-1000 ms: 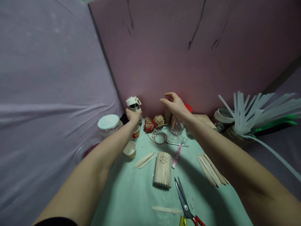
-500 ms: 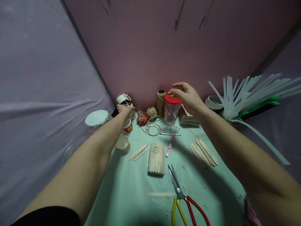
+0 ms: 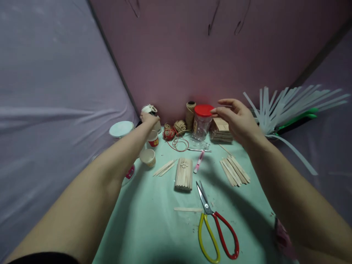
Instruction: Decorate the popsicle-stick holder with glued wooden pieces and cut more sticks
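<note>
At the back left, my left hand (image 3: pixel 149 118) is closed round a bottle with a white lid (image 3: pixel 149 109); part of the bottle and some fingers are hidden. My right hand (image 3: pixel 239 117) hovers open, with fingers spread, just right of the red-lidded clear jar (image 3: pixel 204 110). A stack of wooden pieces (image 3: pixel 220 129) stands below and behind it. On the table's middle lies a block of craft sticks with a flower shape (image 3: pixel 184 175). Scissors with yellow and red handles (image 3: pixel 207 209) lie open in front, near a single stick (image 3: pixel 187 209).
Paper cups (image 3: pixel 147 157) stand left, with thin sticks (image 3: pixel 166 168) beside them. Twine balls (image 3: pixel 180 126), a twine spool (image 3: pixel 190 116) and a pink cutter (image 3: pixel 199 162) lie toward the back. Loose craft sticks (image 3: pixel 235 171) and white strips (image 3: pixel 286 106) are at right.
My right hand has shifted right, from over the red lid to beside the jar. The left hand stays at the bottle. The view has shifted slightly.
</note>
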`<state>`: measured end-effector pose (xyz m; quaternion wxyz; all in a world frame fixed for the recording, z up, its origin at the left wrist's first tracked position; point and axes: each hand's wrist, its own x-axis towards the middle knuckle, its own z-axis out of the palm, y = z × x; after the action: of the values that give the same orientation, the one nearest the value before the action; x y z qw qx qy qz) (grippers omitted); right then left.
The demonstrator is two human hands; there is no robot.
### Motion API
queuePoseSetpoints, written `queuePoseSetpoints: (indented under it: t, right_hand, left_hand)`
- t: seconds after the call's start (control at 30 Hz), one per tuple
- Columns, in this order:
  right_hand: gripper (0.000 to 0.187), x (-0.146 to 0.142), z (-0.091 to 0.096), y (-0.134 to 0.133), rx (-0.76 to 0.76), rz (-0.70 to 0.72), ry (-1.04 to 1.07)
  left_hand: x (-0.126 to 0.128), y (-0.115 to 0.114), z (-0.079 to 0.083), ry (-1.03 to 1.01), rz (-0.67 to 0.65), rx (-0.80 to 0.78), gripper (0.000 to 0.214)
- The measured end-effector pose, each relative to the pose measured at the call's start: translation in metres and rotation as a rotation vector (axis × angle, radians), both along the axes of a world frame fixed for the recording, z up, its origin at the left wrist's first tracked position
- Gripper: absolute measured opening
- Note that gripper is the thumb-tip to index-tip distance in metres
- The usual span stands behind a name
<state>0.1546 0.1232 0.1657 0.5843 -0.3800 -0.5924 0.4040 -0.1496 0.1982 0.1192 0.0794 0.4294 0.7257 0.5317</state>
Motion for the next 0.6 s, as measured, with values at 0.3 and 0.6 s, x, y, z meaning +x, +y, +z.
queuePoseSetpoints:
  t: [0.3,0.6]
  right_hand:
    - [0.033,0.007,-0.014,-0.124,-0.095,0.228,-0.424]
    - [0.028,0.024,-0.065,-0.258,-0.435,0.353,-0.587]
  left_hand:
    - [0.038,-0.205,-0.005,0.243,-0.322,0.142,0.065]
    - [0.016,-0.216,-0.116,0.012,-0.040,-0.005,0.091]
